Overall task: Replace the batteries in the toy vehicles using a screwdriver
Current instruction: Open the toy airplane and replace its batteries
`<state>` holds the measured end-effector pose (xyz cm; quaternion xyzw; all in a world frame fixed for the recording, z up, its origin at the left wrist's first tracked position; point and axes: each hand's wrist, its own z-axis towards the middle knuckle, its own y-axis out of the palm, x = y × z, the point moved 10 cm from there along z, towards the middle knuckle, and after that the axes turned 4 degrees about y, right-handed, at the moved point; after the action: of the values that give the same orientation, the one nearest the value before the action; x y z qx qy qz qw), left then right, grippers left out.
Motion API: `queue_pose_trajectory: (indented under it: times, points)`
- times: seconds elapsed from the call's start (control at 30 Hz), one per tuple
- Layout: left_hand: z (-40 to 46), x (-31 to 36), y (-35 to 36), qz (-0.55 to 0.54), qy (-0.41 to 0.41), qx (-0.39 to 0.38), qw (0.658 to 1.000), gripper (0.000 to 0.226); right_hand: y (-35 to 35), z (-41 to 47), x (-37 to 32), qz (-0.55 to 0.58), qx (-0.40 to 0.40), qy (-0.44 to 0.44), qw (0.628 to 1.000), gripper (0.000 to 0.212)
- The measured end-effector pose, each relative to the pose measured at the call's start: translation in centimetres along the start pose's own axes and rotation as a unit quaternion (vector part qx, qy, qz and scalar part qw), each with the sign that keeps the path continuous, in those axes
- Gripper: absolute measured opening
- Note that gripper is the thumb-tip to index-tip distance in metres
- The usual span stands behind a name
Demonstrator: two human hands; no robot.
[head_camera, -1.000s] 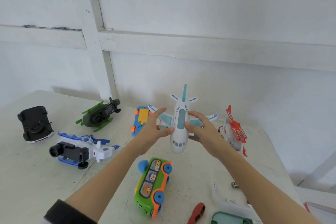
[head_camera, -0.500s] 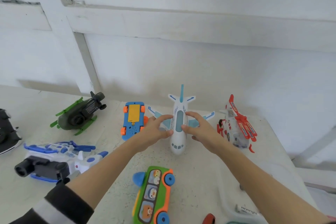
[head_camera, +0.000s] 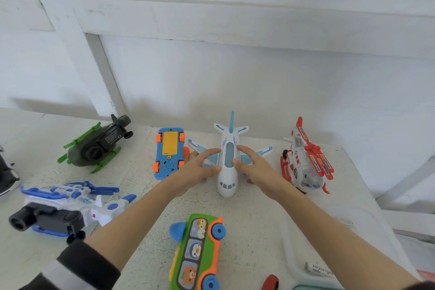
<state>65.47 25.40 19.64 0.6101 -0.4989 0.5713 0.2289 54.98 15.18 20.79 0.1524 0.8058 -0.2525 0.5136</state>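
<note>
The toy airplane (head_camera: 227,167) and green bus (head_camera: 199,252) look like smooth, glossy plastic; the white tabletop (head_camera: 254,231) is rough, speckled and matt.

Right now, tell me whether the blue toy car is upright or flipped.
Flipped: the blue toy car lies underside up, orange wheels raised.
</note>
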Motion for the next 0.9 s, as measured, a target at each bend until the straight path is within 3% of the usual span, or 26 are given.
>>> queue_pose_trajectory:
  times: [0.3, 0.5, 0.67, 0.77, 0.9]
  points:
    - [-2.9, 1.3, 0.1, -0.024, -0.038, -0.016, 0.999, 0.056, -1.3, -1.8, -0.1, -0.028, 0.015, 0.043, 0.999, 0.048]
    - [-7.5, 3.9, -1.0, -0.031, -0.009, -0.015, 0.999, 0.042, -3.4, -6.0, -1.7, -0.089, 0.096, -0.045, 0.99, 0.032]
    - [-11.9, 4.6, -0.4, 0.025, 0.015, 0.019, 0.999, 0.043, 0.1, -9.9, -1.9, -0.104, 0.017, -0.082, 0.991, 0.026]
    - [-15.1, 3.0, 0.2, 0.067, 0.017, 0.089, 0.994, 0.047, 2.7, -12.4, -0.8, -0.126, -0.037, -0.09, 0.987, 0.025]
    - [-19.9, 2.8, 0.1, 0.123, 0.104, 0.285, 0.945, 0.047, 4.8, -15.0, 0.2, -0.124, -0.072, -0.093, 0.985, 0.031]
